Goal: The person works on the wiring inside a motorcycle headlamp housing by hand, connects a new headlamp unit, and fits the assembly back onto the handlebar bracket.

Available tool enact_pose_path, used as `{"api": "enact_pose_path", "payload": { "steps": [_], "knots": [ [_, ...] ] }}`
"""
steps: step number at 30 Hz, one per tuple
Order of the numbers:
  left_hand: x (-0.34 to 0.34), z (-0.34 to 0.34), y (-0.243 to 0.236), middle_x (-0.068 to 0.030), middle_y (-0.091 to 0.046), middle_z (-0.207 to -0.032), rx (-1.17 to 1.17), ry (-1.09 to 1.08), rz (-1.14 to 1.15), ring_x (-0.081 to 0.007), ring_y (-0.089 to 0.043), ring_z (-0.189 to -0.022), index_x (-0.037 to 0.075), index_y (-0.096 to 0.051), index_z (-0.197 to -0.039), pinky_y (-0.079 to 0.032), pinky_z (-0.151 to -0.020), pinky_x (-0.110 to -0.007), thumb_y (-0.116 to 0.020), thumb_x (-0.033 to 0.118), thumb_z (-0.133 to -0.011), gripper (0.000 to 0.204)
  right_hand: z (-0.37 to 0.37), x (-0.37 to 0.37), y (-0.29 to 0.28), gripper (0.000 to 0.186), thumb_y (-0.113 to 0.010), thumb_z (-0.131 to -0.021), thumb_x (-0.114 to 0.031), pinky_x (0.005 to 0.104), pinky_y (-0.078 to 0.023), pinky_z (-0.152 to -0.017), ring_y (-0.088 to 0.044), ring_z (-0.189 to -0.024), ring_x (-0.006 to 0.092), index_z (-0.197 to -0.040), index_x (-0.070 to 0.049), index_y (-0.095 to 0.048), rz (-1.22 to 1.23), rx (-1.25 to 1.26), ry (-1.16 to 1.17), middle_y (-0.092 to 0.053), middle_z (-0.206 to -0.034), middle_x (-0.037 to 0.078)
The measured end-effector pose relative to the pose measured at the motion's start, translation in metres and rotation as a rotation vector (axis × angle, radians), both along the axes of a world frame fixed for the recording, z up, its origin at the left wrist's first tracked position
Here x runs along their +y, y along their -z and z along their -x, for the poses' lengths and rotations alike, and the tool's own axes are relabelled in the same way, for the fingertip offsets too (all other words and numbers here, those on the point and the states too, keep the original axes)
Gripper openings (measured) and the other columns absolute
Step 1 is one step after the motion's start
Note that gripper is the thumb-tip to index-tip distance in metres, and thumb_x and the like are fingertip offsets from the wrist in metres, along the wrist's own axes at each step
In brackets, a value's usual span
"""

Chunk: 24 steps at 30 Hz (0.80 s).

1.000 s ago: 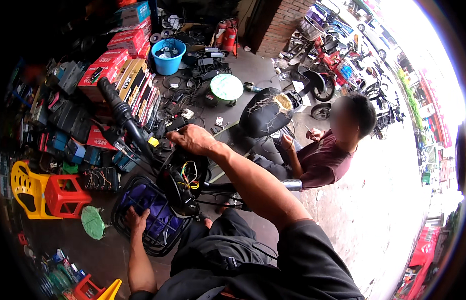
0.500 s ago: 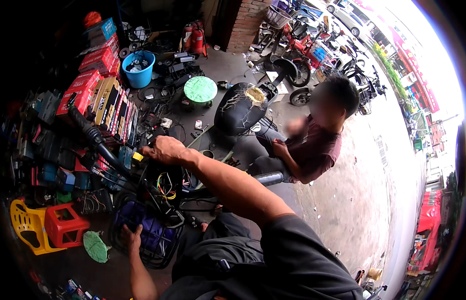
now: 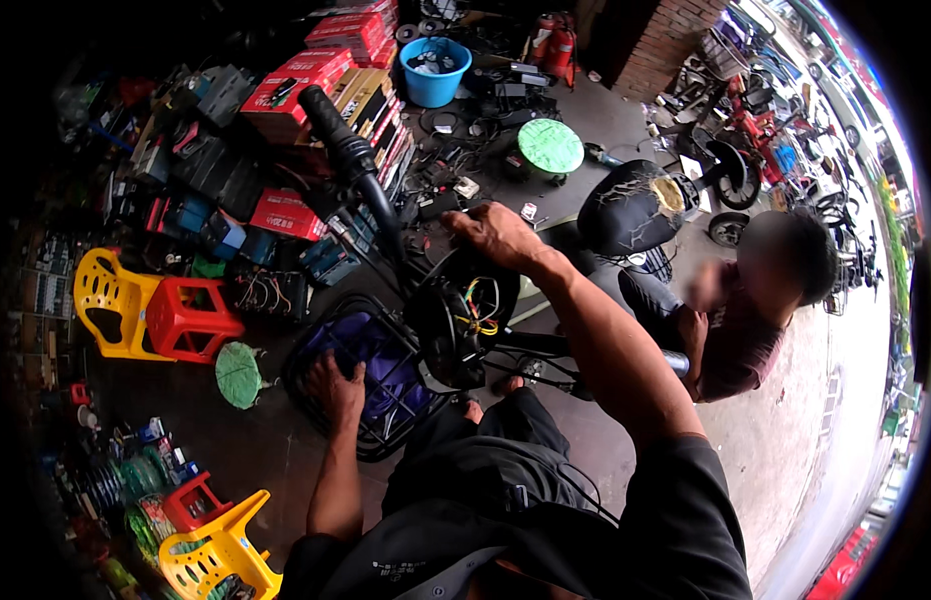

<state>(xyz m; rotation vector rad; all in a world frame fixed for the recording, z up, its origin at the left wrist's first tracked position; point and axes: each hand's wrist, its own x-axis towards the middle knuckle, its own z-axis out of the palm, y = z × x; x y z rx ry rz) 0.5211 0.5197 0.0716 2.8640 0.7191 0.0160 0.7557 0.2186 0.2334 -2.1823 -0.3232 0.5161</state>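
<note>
In front of me is a scooter's black handlebar (image 3: 383, 215), with loose coloured wires (image 3: 482, 305) showing at its open front housing (image 3: 443, 325). My right hand (image 3: 500, 237) reaches over the housing with its fingers curled; what they hold, if anything, is hidden. Lower left, my left hand (image 3: 337, 388) grips the black wire basket (image 3: 390, 415) at the scooter's front, its thumb apart from the fingers. Purple cloth (image 3: 378, 362) lies inside the basket. Beyond my right forearm is a cracked black seat (image 3: 630, 207) with its yellow padding exposed.
A person (image 3: 750, 325) sits at the right beside the scooter. Red boxes (image 3: 297, 80), a blue bucket (image 3: 435, 72) and a green round stool (image 3: 550, 146) stand farther off. Yellow chairs (image 3: 115, 300) and a red stool (image 3: 192, 318) are at left. Cables and parts litter the floor.
My view has swung left and downward, so the surroundings sit farther right and higher. My left hand stays on the basket, and my right hand remains above the front housing.
</note>
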Motion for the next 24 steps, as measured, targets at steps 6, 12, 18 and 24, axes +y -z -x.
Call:
{"api": "enact_pose_path", "payload": {
  "steps": [6,12,18,24],
  "knots": [
    [-0.064,0.010,-0.031,-0.0036,-0.060,-0.103,-0.182,-0.331,1.525,-0.0148,-0.061,-0.095,0.006,-0.058,-0.118,-0.051,-0.083,-0.031,-0.069,0.026,-0.090,0.036,0.004,-0.004,-0.002,0.061,-0.047,-0.093,-0.055,0.0397,-0.048,-0.078,-0.064,-0.080,0.0268,-0.108,0.000,-0.069,-0.013,-0.009,-0.022,-0.068,-0.088,0.021],
    [-0.105,0.015,-0.005,0.0031,-0.055,-0.092,-0.072,-0.310,1.804,-0.0091,-0.055,-0.085,0.011,-0.059,-0.104,-0.051,-0.069,-0.028,-0.070,0.026,-0.087,0.025,0.021,-0.011,-0.053,0.065,-0.048,-0.091,-0.064,0.0433,-0.050,-0.079,-0.067,-0.089,0.0373,-0.102,-0.003,-0.070,0.391,-0.156,0.110,-0.069,-0.088,0.022],
    [-0.109,0.009,-0.002,0.0016,-0.063,-0.103,0.033,-0.177,1.754,-0.0088,-0.060,-0.090,0.010,-0.059,-0.114,-0.052,-0.066,-0.028,-0.069,0.023,-0.086,0.032,0.125,-0.031,-0.135,0.022,-0.068,-0.088,-0.019,0.0326,-0.050,-0.066,-0.063,-0.070,0.0237,-0.095,0.001,-0.064,-0.214,-0.706,0.273,-0.066,-0.084,0.013],
    [-0.109,0.019,-0.039,-0.0028,-0.065,-0.099,0.022,-0.198,1.763,-0.0142,-0.062,-0.088,0.007,-0.064,-0.110,-0.052,-0.067,-0.030,-0.072,0.028,-0.079,0.038,0.238,-0.044,-0.049,0.027,-0.075,-0.075,-0.008,0.0357,-0.051,-0.069,-0.062,-0.075,0.0309,-0.099,-0.002,-0.062,-0.181,-0.707,-0.097,-0.065,-0.090,0.013]
  ]
}}
